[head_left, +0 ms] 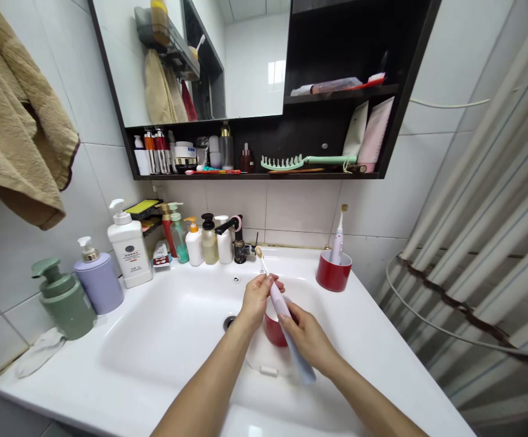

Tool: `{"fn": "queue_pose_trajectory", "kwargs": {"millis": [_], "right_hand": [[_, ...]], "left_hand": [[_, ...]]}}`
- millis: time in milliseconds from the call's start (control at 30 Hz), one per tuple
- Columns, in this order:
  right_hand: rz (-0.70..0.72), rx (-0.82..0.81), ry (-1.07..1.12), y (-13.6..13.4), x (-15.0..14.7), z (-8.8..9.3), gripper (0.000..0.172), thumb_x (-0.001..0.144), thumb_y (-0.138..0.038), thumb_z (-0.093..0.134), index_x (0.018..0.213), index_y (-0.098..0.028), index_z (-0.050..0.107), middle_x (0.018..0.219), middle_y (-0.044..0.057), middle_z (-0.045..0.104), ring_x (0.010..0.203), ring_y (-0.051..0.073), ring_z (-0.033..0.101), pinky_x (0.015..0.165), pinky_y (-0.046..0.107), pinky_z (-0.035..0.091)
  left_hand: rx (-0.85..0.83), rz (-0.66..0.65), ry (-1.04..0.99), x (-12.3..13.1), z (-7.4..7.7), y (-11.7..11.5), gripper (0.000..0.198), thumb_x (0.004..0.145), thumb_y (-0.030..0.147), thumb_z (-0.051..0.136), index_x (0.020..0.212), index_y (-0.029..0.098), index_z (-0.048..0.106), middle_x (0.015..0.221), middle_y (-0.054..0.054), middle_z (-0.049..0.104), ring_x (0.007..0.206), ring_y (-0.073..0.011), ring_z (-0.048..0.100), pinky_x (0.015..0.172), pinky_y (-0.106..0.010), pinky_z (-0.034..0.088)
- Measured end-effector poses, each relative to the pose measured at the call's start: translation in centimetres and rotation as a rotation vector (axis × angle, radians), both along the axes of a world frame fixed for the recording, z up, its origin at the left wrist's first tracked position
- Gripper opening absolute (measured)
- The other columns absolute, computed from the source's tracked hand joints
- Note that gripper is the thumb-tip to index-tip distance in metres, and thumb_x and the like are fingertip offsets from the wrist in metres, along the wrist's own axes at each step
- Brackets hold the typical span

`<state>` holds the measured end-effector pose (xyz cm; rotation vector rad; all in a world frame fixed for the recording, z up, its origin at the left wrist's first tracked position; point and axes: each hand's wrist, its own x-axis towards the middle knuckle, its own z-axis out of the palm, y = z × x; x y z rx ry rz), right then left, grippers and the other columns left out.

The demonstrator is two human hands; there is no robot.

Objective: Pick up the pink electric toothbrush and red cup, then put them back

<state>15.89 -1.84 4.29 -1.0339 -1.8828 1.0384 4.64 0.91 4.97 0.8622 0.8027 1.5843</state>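
Observation:
Over the sink I hold an electric toothbrush (280, 301) at a slant, its brush head pointing up toward the tap. Its handle shades from pale pink to pale blue, and the lower end is blurred. My left hand (258, 295) is closed with the fingertips pinching the top of the handle, near the neck. Lower down, the fingers of my right hand (308, 337) are closed round the handle. A red cup (274, 332) stands in the white sink (168, 328) behind the toothbrush, partly hidden by it and my hands.
Another red cup (334, 276) with an upright electric toothbrush (338, 241) stands at the right rim. A black tap (238, 240) is at the back. Several pump bottles (130, 252) line the left and back edges. Above hangs a dark shelf cabinet (255, 177); white pipes (482, 243) stand right.

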Motion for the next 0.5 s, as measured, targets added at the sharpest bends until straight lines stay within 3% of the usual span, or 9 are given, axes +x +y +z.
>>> {"fn": "queue_pose_trajectory", "kwargs": {"millis": [167,300,433,500], "right_hand": [[0.118,-0.278,0.024,-0.1,-0.2,-0.9,0.021,0.072,-0.034,0.031,0.075,-0.016,0.043,0.058,-0.002,0.042,0.043,0.008,0.040,0.039,0.020,0.035],[0.051,-0.255,-0.035,-0.4,-0.4,-1.2,0.019,0.070,-0.033,0.034,0.077,-0.017,0.042,0.054,-0.003,0.040,0.044,0.008,0.040,0.038,0.018,0.034],[0.109,-0.417,0.017,-0.7,-0.6,-1.2,0.023,0.072,-0.037,0.028,0.073,-0.017,0.039,0.061,-0.002,0.041,0.041,0.006,0.040,0.037,0.019,0.035],[0.075,-0.344,-0.009,-0.7,-0.6,-1.3,0.021,0.072,-0.036,0.031,0.075,-0.017,0.040,0.058,-0.004,0.040,0.040,0.006,0.041,0.037,0.019,0.035]], "left_hand": [[-0.114,0.081,-0.169,-0.7,-0.8,0.6,0.015,0.060,0.025,0.052,0.064,0.011,0.050,0.053,-0.002,0.056,0.054,-0.0118,0.055,0.061,-0.024,0.040],[-0.195,0.129,-0.202,-1.0,-0.8,0.8,0.011,0.063,0.021,0.049,0.062,0.011,0.049,0.052,-0.002,0.056,0.051,-0.0106,0.055,0.060,-0.023,0.041],[-0.227,0.152,-0.214,-0.8,-0.9,0.8,0.010,0.064,0.020,0.049,0.061,0.011,0.049,0.050,-0.002,0.055,0.049,-0.0101,0.054,0.060,-0.024,0.041],[-0.204,0.155,-0.217,-0.7,-1.1,0.8,0.011,0.064,0.021,0.049,0.061,0.011,0.049,0.050,-0.002,0.054,0.049,-0.0101,0.054,0.060,-0.024,0.041]]}}
